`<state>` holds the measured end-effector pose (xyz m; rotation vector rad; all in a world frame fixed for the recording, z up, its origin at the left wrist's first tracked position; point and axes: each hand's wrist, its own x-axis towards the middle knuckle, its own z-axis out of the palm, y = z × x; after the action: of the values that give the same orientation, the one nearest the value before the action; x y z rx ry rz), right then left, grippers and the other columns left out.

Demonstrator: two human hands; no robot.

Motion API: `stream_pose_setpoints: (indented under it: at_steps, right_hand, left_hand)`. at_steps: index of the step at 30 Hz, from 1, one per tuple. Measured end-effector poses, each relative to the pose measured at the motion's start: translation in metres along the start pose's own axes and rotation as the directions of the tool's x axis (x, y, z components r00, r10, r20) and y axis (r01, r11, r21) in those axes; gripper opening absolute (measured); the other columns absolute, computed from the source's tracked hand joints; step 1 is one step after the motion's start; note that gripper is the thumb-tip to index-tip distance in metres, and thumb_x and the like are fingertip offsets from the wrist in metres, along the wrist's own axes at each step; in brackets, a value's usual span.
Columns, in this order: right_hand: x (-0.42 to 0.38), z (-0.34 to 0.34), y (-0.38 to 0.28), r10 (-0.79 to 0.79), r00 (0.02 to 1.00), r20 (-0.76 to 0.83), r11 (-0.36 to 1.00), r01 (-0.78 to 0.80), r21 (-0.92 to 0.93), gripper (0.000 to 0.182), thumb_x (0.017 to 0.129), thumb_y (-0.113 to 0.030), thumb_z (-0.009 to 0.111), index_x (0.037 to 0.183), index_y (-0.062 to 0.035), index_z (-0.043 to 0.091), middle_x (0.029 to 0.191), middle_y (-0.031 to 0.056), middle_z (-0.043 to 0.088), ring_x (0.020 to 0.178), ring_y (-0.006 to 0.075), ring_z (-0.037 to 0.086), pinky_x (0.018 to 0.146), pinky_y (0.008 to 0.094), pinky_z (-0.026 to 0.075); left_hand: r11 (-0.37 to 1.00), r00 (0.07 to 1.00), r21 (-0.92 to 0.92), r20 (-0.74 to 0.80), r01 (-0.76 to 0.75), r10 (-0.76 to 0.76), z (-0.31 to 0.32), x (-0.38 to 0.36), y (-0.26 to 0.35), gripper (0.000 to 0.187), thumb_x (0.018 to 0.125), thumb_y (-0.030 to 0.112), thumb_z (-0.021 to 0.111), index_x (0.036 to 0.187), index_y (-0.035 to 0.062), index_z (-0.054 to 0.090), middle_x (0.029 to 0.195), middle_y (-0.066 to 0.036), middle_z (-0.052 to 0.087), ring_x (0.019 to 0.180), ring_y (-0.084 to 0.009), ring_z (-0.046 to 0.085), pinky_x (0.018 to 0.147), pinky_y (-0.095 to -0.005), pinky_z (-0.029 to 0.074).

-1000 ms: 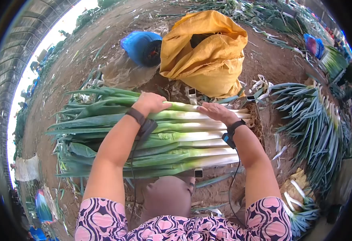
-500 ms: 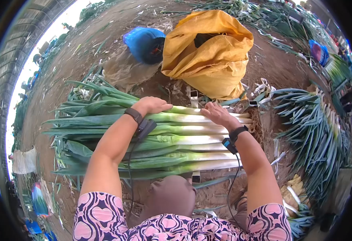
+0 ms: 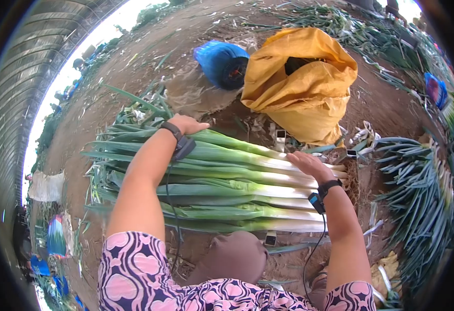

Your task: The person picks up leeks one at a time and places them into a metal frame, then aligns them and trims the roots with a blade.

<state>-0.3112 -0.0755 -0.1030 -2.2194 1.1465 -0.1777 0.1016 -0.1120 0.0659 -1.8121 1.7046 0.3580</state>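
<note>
A row of long green onions lies side by side in front of me, green leaves to the left, white stems and roots to the right. My left hand is at the far edge of the row, by the leaves, its fingers stretched out and not wrapped round anything. On the white stems near the root end rests my right hand, flat with fingers extended. Each wrist wears a dark band with a small cabled device.
Beyond the row stand a yellow sack and a blue bag. Another pile of green onions lies to the right. Metal bar ends stick up beside the row. My knee is close in front. Leaf scraps litter the dirt floor.
My left hand has slid left along the far edge toward the leaf tips. My right hand stays over the white stems. The view has shifted, moving the scene right and slightly down.
</note>
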Motion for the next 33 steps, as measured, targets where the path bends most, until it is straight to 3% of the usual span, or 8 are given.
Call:
stream_pose_setpoints:
  at_steps: [4,12,15,20,25,28,32,33]
  right_hand:
    - [-0.002,-0.005,-0.005,0.123,0.992,0.022,0.988,-0.125,0.092,0.054,0.096,-0.05,0.03,0.105,-0.0049,0.058,0.107,0.0171,0.061,0.104,0.037,0.054,0.091,0.0445,0.04]
    - [-0.007,-0.009,-0.011,-0.013,1.0,-0.019,1.0,0.012,-0.027,0.042,0.096,-0.043,0.037,0.105,-0.0077,0.058,0.106,0.015,0.061,0.104,0.034,0.056,0.09,0.0423,0.041]
    - [-0.006,-0.007,-0.01,0.054,0.998,-0.039,0.999,-0.053,0.012,0.038,0.097,-0.041,0.037,0.107,-0.0097,0.058,0.105,0.0139,0.061,0.103,0.0333,0.056,0.089,0.0415,0.042]
    - [-0.004,-0.001,0.002,-0.084,0.995,-0.049,0.989,0.078,-0.124,0.031,0.097,-0.036,0.038,0.11,-0.0141,0.055,0.103,0.0118,0.06,0.1,0.0326,0.058,0.086,0.0415,0.044]
    - [-0.009,-0.005,-0.004,-0.189,0.979,-0.077,0.969,0.173,-0.175,0.024,0.096,-0.031,0.042,0.111,-0.0169,0.054,0.102,0.0091,0.06,0.097,0.0314,0.059,0.082,0.042,0.046]
    - [-0.008,0.0,0.002,-0.209,0.973,-0.099,0.957,0.183,-0.224,0.022,0.095,-0.029,0.043,0.113,-0.0187,0.053,0.101,0.0078,0.061,0.096,0.0308,0.059,0.081,0.0421,0.047]
    - [-0.008,0.005,0.001,-0.184,0.979,-0.085,0.962,0.162,-0.218,0.025,0.095,-0.031,0.043,0.114,-0.0186,0.054,0.103,0.008,0.061,0.096,0.031,0.059,0.081,0.0426,0.047]
    - [-0.008,0.001,0.001,-0.186,0.979,-0.089,0.963,0.163,-0.217,0.026,0.096,-0.033,0.042,0.114,-0.0182,0.054,0.103,0.0083,0.062,0.097,0.0312,0.059,0.082,0.0427,0.046]
  left_hand:
    - [1.0,1.0,-0.026,-0.003,0.0,0.0,0.007,0.001,-0.004,0.076,0.09,0.065,0.026,0.121,0.0062,0.061,0.131,-0.017,0.054,0.123,-0.0352,0.048,0.105,-0.0408,0.035]
    - [0.984,0.989,-0.137,0.079,-0.113,0.124,0.008,0.005,-0.004,0.07,0.09,0.061,0.032,0.118,0.0046,0.062,0.122,-0.018,0.06,0.117,-0.0366,0.052,0.1,-0.0439,0.038]
    - [0.985,0.985,-0.099,0.08,-0.142,0.15,0.006,0.002,-0.008,0.066,0.091,0.057,0.033,0.12,0.0049,0.061,0.127,-0.018,0.057,0.119,-0.0356,0.051,0.1,-0.0444,0.038]
    - [0.992,0.991,-0.023,0.044,-0.125,0.126,-0.003,-0.026,0.002,0.065,0.093,0.055,0.029,0.112,0.0028,0.064,0.119,-0.019,0.061,0.114,-0.0377,0.053,0.097,-0.0453,0.039]
    - [0.971,0.961,0.063,0.168,-0.231,0.218,0.003,-0.042,-0.003,0.062,0.094,0.056,0.024,0.136,0.0162,0.047,0.128,-0.018,0.056,0.116,-0.0391,0.051,0.098,-0.0453,0.039]
    - [0.989,0.983,-0.046,0.112,-0.139,0.143,0.01,-0.056,-0.005,0.063,0.094,0.057,0.024,0.141,0.0189,0.041,0.129,-0.016,0.055,0.118,-0.0384,0.05,0.1,-0.0446,0.037]
    - [0.967,0.979,-0.251,0.203,0.041,0.012,0.007,-0.043,-0.028,0.065,0.093,0.052,0.028,0.126,0.0035,0.055,0.13,-0.021,0.053,0.118,-0.0391,0.05,0.102,-0.0446,0.036]
    - [0.979,0.986,-0.205,0.157,-0.015,0.048,0.009,-0.043,-0.027,0.064,0.093,0.047,0.029,0.115,-0.005,0.059,0.126,-0.025,0.055,0.117,-0.0394,0.051,0.101,-0.0453,0.037]
